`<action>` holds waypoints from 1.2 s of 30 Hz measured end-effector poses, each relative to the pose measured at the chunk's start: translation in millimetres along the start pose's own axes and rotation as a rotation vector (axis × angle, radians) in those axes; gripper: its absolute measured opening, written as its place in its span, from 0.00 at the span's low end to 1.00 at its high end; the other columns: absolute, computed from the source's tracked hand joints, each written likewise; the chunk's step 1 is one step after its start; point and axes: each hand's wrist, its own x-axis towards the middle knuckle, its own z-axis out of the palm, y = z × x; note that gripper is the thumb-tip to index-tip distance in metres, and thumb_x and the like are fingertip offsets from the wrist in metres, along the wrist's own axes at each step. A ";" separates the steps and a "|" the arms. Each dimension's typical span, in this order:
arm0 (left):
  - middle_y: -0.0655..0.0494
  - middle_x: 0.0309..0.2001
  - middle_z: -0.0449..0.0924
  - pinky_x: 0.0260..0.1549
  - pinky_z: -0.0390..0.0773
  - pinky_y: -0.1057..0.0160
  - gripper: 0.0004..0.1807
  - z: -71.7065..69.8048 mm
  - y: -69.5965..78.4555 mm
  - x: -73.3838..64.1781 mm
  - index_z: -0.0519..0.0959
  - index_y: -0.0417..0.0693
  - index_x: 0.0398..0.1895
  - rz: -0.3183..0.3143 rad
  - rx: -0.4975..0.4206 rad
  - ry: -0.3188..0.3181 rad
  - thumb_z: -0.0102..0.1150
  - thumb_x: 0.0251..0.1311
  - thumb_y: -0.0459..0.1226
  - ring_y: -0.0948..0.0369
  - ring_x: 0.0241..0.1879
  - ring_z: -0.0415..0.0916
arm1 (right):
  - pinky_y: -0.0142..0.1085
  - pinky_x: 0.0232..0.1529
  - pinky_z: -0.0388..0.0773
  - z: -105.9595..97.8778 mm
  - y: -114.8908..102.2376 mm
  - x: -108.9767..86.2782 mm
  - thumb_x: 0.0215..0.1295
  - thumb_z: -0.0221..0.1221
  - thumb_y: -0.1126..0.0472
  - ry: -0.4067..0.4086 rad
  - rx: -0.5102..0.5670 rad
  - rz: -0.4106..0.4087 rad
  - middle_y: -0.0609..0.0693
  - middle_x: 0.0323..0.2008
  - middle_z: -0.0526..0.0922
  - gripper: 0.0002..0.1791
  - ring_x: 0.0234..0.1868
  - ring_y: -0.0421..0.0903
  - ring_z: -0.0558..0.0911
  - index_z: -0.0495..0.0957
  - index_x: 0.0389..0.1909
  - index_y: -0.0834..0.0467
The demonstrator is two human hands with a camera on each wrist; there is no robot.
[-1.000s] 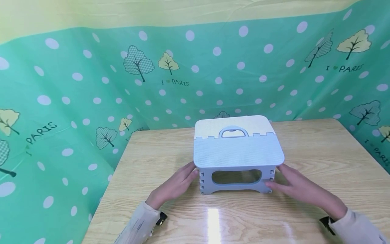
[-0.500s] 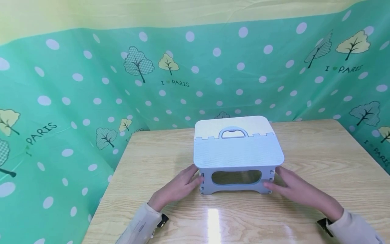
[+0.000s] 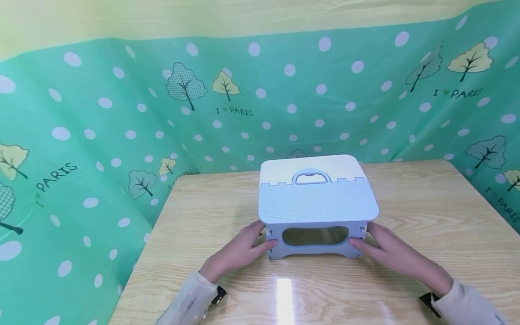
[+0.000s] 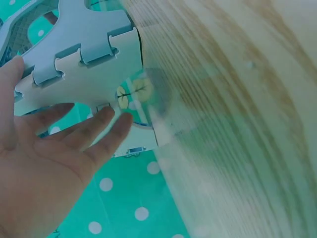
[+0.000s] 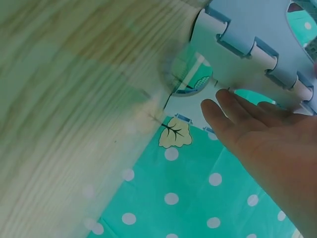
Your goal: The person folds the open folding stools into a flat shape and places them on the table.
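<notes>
A folding step stool with a white and pale blue top, an arched carry handle and blue leg panels stands upright on the wooden table. My left hand holds its left side, the thumb on the front leg panel and the fingers reaching along the side. On the opposite side my right hand holds it likewise, thumb at the front panel's right edge. In the left wrist view, left fingers lie by the opening in the white side panel. Right fingers extend beside the other hinged side panel.
The wooden table reaches back to a green curtain with white dots and printed trees. A bright light reflection lies on the tabletop in front of the stool.
My left hand has moved in to the right, its thumb now over the stool's front panel. My right hand has shifted slightly left. The stool stays in place.
</notes>
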 end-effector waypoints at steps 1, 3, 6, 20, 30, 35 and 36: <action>0.61 0.71 0.66 0.62 0.72 0.50 0.37 0.1 -0.1 0.2 0.51 0.66 0.78 0.002 -0.018 0.005 0.46 0.71 0.61 0.60 0.69 0.64 | 0.38 0.65 0.68 0.3 -0.4 0.1 0.73 0.58 0.51 0.007 -0.006 -0.002 0.55 0.75 0.60 0.45 0.71 0.57 0.64 0.39 0.80 0.42; 0.62 0.67 0.71 0.59 0.75 0.52 0.34 0.3 -0.4 0.5 0.56 0.65 0.76 0.006 -0.052 0.015 0.48 0.71 0.60 0.61 0.66 0.68 | 0.50 0.62 0.71 0.7 -1.0 0.4 0.74 0.57 0.51 0.011 -0.013 -0.002 0.56 0.74 0.61 0.44 0.70 0.59 0.66 0.39 0.80 0.43; 0.63 0.65 0.73 0.57 0.77 0.54 0.33 0.1 -0.3 0.4 0.59 0.64 0.75 0.012 -0.061 0.028 0.51 0.70 0.58 0.63 0.64 0.70 | 0.57 0.59 0.71 1.7 -1.5 0.2 0.73 0.57 0.52 0.019 0.006 -0.003 0.59 0.73 0.62 0.45 0.69 0.60 0.67 0.39 0.80 0.43; 0.63 0.56 0.80 0.52 0.81 0.57 0.30 1.7 -0.1 2.6 0.68 0.54 0.69 0.109 -0.020 0.068 0.57 0.69 0.54 0.65 0.55 0.77 | 0.44 0.51 0.81 -0.9 -1.4 5.5 0.68 0.63 0.50 0.024 0.024 -0.033 0.51 0.63 0.76 0.41 0.61 0.50 0.76 0.54 0.77 0.49; 0.64 0.56 0.80 0.55 0.78 0.62 0.28 3.7 2.3 1.2 0.66 0.54 0.69 0.069 -0.048 0.021 0.51 0.72 0.54 0.66 0.55 0.77 | 0.45 0.50 0.81 -7.0 -3.9 11.0 0.63 0.68 0.52 0.011 0.096 -0.044 0.52 0.65 0.74 0.43 0.60 0.40 0.75 0.56 0.75 0.47; 0.63 0.56 0.80 0.55 0.77 0.65 0.28 4.6 1.9 1.0 0.66 0.55 0.69 0.061 -0.053 0.015 0.51 0.72 0.54 0.66 0.56 0.77 | 0.44 0.50 0.81 -5.0 -2.6 11.0 0.65 0.67 0.53 -0.001 0.135 -0.036 0.54 0.66 0.72 0.43 0.62 0.47 0.74 0.56 0.76 0.48; 0.63 0.56 0.80 0.55 0.77 0.65 0.28 5.1 1.9 1.1 0.67 0.55 0.69 0.063 -0.054 0.022 0.52 0.71 0.54 0.66 0.56 0.77 | 0.44 0.50 0.81 -4.1 -2.7 10.8 0.65 0.67 0.53 0.000 0.143 -0.035 0.54 0.66 0.73 0.42 0.62 0.46 0.74 0.56 0.76 0.49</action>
